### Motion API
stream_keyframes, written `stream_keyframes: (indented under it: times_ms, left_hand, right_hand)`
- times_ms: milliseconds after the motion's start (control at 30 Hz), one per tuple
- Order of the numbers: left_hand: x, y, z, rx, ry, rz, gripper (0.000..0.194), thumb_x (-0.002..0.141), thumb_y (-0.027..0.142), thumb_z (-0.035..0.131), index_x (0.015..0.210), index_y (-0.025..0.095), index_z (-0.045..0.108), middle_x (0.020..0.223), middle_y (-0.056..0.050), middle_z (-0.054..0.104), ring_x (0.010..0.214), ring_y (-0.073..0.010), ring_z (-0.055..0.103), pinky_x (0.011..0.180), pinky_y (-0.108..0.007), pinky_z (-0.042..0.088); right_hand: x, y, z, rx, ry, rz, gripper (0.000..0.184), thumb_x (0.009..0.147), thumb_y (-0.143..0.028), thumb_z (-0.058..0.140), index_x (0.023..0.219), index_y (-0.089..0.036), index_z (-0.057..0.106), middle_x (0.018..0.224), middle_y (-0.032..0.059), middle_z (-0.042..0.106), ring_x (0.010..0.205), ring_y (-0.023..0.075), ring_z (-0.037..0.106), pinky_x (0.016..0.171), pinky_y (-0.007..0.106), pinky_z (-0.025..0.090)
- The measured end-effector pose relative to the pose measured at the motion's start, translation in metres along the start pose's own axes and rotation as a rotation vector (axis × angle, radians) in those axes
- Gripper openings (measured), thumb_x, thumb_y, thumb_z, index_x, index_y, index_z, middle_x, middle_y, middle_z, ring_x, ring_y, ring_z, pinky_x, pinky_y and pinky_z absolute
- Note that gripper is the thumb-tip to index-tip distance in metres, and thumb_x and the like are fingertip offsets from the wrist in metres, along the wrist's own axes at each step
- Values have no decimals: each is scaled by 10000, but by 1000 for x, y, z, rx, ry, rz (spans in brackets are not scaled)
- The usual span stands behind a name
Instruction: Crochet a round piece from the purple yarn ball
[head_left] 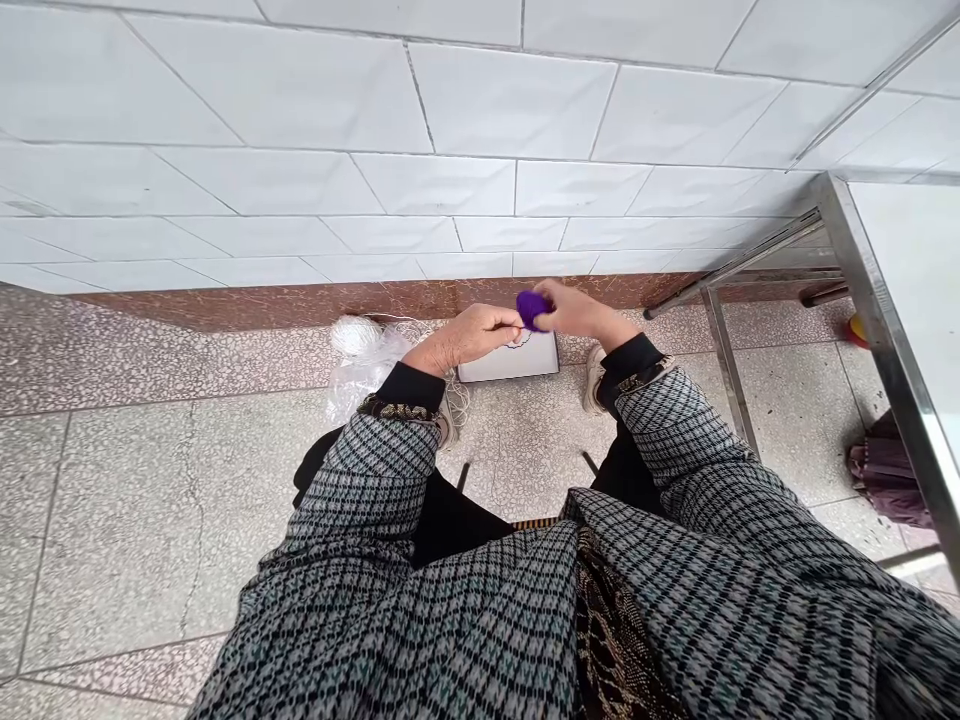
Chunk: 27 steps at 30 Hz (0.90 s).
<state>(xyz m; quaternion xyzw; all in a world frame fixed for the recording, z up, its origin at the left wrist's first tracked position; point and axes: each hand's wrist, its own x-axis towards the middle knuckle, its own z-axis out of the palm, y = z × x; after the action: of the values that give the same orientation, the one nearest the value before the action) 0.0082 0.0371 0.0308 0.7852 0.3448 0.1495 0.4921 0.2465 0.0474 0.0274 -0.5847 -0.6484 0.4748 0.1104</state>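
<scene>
My right hand [574,308] is closed around a small purple ball of yarn [532,310]. Just left of it, my left hand [480,335] pinches with thumb and fingers, its tips nearly touching the ball. A thin dark strand [517,345] curves below those fingertips, and the exact grip on it is too small to make out. Both hands hover over a shallow white box [517,368] with a dark rim, which stands on the floor between my feet.
A white yarn ball [355,337] and a clear plastic bag [356,375] lie left of the box, with loose white cord [459,400] beside them. The white tiled wall [465,185] rises ahead. A metal-framed table [862,270] stands at right, with dark purple cloth [892,470] under it.
</scene>
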Motion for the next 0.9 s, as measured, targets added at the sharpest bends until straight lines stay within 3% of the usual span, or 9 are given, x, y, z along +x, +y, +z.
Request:
stream_keyframes:
  times_ms: [100, 200, 267, 367, 433, 533, 633, 767, 900]
  left_hand:
    - [0, -5, -2, 48, 52, -2, 184, 928, 278, 581, 803, 194, 685, 776, -12, 679, 738, -148, 568, 754, -295, 450]
    - [2, -11, -3, 79, 73, 6, 174, 931, 254, 578, 811, 195, 689, 786, -10, 687, 748, -152, 580, 764, -297, 458]
    - [4, -15, -3, 88, 87, -1, 184, 945, 248, 571, 791, 199, 660, 779, -5, 671, 748, -155, 576, 771, -303, 456]
    - [7, -18, -1, 98, 96, 5, 225, 971, 253, 573, 752, 207, 601, 738, 7, 612, 736, -154, 551, 770, -309, 444]
    - [8, -16, 2, 113, 76, 28, 242, 982, 259, 580, 745, 210, 587, 717, 12, 588, 723, -153, 538, 762, -309, 436]
    - [6, -8, 8, 161, 29, 79, 236, 979, 262, 586, 749, 212, 595, 724, 3, 610, 720, -158, 544, 753, -313, 428]
    - [-2, 5, 12, 245, 23, 125, 239, 974, 253, 574, 737, 217, 585, 728, -8, 623, 714, -164, 540, 747, -322, 426]
    - [-15, 22, 6, 339, 70, 130, 208, 960, 225, 567, 754, 219, 594, 750, -22, 647, 710, -169, 538, 729, -334, 419]
    - [-20, 32, -6, 300, 137, 102, 174, 944, 221, 569, 781, 209, 628, 798, -27, 668, 747, -168, 555, 764, -329, 448]
  right_hand:
    - [-10, -9, 3, -154, -441, -129, 362, 758, -114, 833, 1066, -190, 659, 1005, 40, 707, 912, 204, 622, 852, 349, 512]
    - [-18, -6, -8, 95, -673, -244, 383, 750, -196, 861, 1081, -186, 666, 1014, 37, 707, 934, 195, 646, 863, 341, 549]
    - [-19, 1, -19, 352, -601, -313, 496, 735, -296, 915, 1142, -186, 654, 1089, 49, 727, 982, 192, 676, 883, 327, 577]
    - [-14, 14, -29, 654, -310, -318, 477, 789, -423, 899, 1094, -197, 610, 960, 19, 704, 768, 135, 614, 699, 273, 554]
    - [-9, 17, -28, 752, -173, -272, 441, 830, -414, 876, 1086, -201, 587, 894, 6, 689, 681, 119, 568, 624, 256, 526]
    - [-3, 8, -17, 753, -56, -166, 335, 891, -285, 790, 1127, -198, 569, 843, -4, 676, 654, 122, 555, 607, 239, 520]
    - [-6, -8, -4, 572, 11, -38, 265, 904, -138, 694, 1130, -195, 567, 795, -24, 625, 620, 119, 507, 555, 219, 449]
    - [-18, -25, 4, 202, -58, -21, 317, 836, -53, 723, 1100, -180, 602, 957, 26, 665, 749, 146, 582, 600, 249, 490]
    - [-31, -30, -5, -80, -371, -137, 314, 791, -63, 788, 1039, -182, 635, 933, 21, 668, 766, 156, 601, 639, 269, 493]
